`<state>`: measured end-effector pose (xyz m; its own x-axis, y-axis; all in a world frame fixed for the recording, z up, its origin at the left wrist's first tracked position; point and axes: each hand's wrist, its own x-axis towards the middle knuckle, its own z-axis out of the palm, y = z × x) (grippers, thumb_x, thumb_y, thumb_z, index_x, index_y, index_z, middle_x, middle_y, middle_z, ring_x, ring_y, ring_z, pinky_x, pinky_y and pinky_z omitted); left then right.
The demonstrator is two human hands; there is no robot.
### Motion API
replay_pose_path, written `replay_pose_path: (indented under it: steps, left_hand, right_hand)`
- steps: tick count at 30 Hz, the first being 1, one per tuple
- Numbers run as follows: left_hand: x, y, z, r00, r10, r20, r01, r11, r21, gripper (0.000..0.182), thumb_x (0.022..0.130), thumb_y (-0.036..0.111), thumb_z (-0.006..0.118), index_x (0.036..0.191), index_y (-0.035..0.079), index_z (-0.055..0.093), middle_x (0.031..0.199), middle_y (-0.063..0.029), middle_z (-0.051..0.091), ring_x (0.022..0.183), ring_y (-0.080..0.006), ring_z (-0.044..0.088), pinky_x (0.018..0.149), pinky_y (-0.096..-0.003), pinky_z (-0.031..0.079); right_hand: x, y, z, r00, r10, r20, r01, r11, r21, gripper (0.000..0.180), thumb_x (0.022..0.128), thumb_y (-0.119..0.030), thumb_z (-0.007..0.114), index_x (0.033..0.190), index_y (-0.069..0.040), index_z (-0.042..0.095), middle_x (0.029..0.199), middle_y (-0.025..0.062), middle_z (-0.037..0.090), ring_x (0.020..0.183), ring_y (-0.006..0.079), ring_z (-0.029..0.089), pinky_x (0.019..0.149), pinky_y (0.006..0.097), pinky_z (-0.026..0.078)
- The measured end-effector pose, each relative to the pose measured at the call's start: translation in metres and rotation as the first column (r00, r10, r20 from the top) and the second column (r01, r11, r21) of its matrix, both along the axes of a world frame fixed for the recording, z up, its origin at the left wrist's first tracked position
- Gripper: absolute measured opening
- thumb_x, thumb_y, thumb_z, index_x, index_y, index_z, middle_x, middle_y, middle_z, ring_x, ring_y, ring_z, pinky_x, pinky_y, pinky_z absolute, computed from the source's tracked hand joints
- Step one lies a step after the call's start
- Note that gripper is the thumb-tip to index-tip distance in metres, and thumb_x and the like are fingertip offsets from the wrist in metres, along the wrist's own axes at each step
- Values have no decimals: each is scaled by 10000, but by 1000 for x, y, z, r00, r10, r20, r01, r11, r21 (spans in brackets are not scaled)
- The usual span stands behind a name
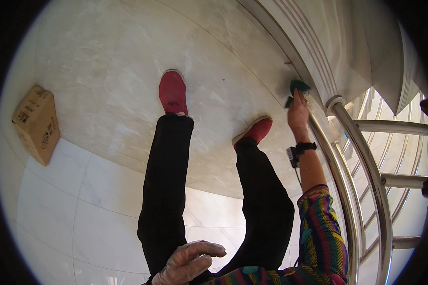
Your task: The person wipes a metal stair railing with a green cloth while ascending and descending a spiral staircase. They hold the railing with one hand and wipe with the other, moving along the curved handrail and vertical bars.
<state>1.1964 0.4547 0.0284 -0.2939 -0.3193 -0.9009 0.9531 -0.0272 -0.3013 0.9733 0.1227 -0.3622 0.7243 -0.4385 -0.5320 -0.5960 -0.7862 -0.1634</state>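
Observation:
My right hand point(299, 108) grips a dark green scouring pad point(299, 86) and presses it to the floor point(214, 107) beside the metal base edge, near the foot of the railing. A black strap with a small device point(293, 156) is round my right wrist. Darkish smears and some suds show by the pad. My left hand point(189, 260), in a clear plastic glove, rests near my left thigh at the bottom of the view. Its fingers are loosely curled with thumb and fingers apart, and nothing shows between them.
A closed cardboard box point(39, 124) bearing print lies on the floor at the left. Polished metal railings point(371, 160) curve along the right side, beside my right arm. My feet in red shoes point(173, 91) stand apart on the tiles.

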Motion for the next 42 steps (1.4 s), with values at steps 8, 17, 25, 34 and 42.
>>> replay_pose_path:
  steps: [8, 17, 25, 34, 42]
  left_hand:
    - [-5, -17, -1, 998, -64, 10, 64, 997, 43, 264, 963, 191, 629, 1187, 56, 663, 1191, -144, 670, 1151, -272, 622, 1027, -465, 467]
    - [4, -38, -3, 981, -186, -61, 189, 981, 52, 287, 944, 240, 646, 1138, 31, 675, 1148, -136, 679, 1129, -255, 619, 1039, -452, 444]
    - [-11, -30, -7, 991, -132, -21, 133, 989, 58, 274, 947, 217, 649, 1145, 29, 670, 1139, -137, 686, 1125, -264, 633, 1027, -447, 464]
    - [-28, -40, -13, 985, -158, 64, 156, 987, 27, 276, 977, 213, 612, 1177, 29, 660, 1150, -140, 683, 1120, -268, 642, 1009, -441, 486]
    - [-32, -52, -14, 985, -164, 53, 163, 986, 28, 319, 972, 280, 624, 1159, 26, 672, 1120, -139, 694, 1081, -255, 654, 993, -427, 493]
  right_hand:
    - [143, 35, -46, 891, 320, 321, -354, 934, 52, 675, 741, 56, 582, 1378, -159, 522, 1399, 77, 513, 1043, 310, 595, 871, 414, 527]
    - [0, -53, -16, 890, 275, -365, -275, 960, 51, 599, 777, 33, 581, 1366, -40, 497, 1384, 135, 522, 1088, 351, 583, 867, 444, 548]
    - [-14, -4, 18, 994, 21, 108, -28, 998, 59, 532, 836, 12, 554, 1356, -99, 524, 1288, 163, 565, 1056, 373, 613, 848, 446, 539]
    - [66, 19, -54, 938, 313, 149, -340, 914, 221, 606, 822, 21, 575, 1376, -217, 520, 1166, 145, 555, 907, 370, 639, 718, 442, 560]
    - [-52, -77, -1, 916, 281, -286, -278, 959, 54, 600, 823, 26, 555, 1406, -79, 455, 1161, 186, 567, 1018, 365, 621, 797, 452, 556]
